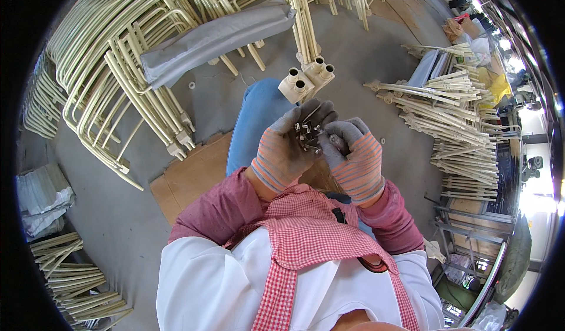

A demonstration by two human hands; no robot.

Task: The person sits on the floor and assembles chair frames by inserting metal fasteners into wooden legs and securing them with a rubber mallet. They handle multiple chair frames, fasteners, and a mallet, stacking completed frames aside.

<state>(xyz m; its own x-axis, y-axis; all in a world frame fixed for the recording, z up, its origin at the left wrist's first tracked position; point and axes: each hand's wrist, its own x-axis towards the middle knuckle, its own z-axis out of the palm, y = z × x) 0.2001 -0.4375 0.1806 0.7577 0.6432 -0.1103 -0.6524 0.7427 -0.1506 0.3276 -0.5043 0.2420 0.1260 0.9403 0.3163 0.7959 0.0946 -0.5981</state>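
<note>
My left hand (289, 147), in a striped orange and grey work glove, is cupped palm up. Several small shiny metal fasteners (304, 133) lie in its palm, pins or rivets by their look. Over the edge of that palm, my right hand (355, 154) in a matching glove has its thumb and fingers drawn together. Its fingertips touch a small metal piece (318, 130), mostly hidden by the glove. Just beyond the hands stand cream metal tubes (304, 26), ending in cream plastic joint blocks (296, 85) with round dark openings.
Bent cream tube frames (128, 35) are stacked at the upper left, with a grey fabric cover (216, 41) draped over some. More cream frame parts (459, 128) are piled on the right. Cardboard (190, 172) lies on the grey floor beside my blue-clad leg (260, 114).
</note>
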